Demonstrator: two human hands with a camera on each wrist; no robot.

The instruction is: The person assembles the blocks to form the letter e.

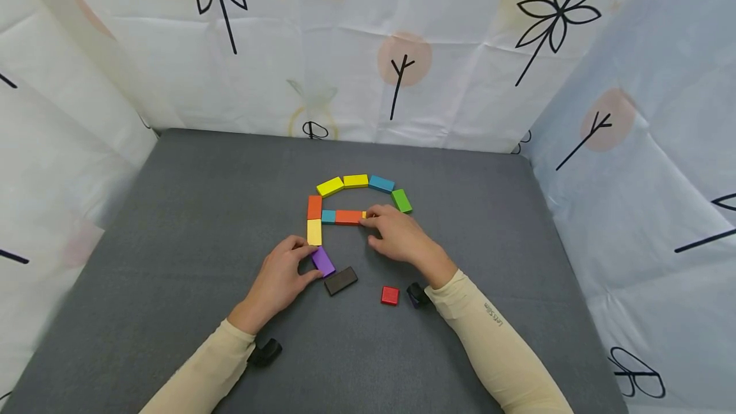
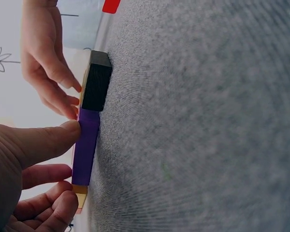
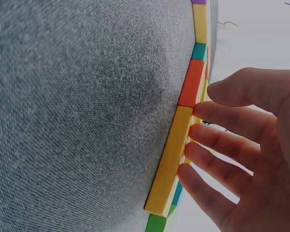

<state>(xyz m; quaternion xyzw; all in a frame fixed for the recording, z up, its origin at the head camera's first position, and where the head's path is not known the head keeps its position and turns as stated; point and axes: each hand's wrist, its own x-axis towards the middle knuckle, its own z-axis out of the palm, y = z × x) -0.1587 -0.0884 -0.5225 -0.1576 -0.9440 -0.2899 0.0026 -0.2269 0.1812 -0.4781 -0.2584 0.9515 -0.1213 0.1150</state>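
My left hand pinches a purple block lengthwise, thumb near one end and index finger near the other. That block meets a pale yellow block at its upper end, and a black block at its lower end. My right hand has its fingertips along the edge of a long orange-yellow block; its thumb is held away. From the head camera this block is mostly hidden under the fingers. It continues a row from an orange-red block and a small teal block.
Above the row curve two yellow blocks, a blue block and a green block. Another orange-red block stands at the left. Nearer lies a red block. Patterned white curtains border the grey table.
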